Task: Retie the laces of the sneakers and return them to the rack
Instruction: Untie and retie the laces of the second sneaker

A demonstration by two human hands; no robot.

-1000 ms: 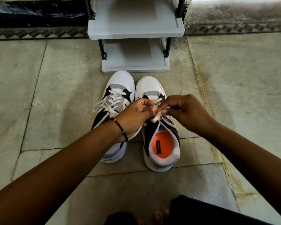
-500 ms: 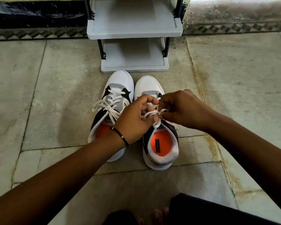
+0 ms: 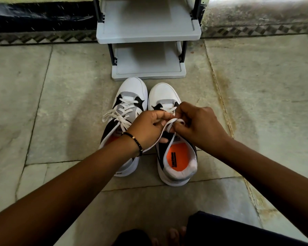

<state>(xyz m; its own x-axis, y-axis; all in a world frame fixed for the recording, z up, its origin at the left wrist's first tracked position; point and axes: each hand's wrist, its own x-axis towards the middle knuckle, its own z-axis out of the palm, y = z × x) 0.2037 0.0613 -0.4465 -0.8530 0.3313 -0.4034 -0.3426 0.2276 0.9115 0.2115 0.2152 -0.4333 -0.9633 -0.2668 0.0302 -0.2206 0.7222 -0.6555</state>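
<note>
White sneakers (image 3: 146, 128), two, hands (image 3: 176, 126), two

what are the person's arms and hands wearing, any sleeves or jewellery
Both forearms are bare, with no sleeves in view. The left hand has a thin black beaded bracelet around its wrist, with a few small gold-coloured beads in it. The right hand shows no ring, watch or band, and its thumbnail looks dark, possibly polished. No gloves on either hand.
</note>
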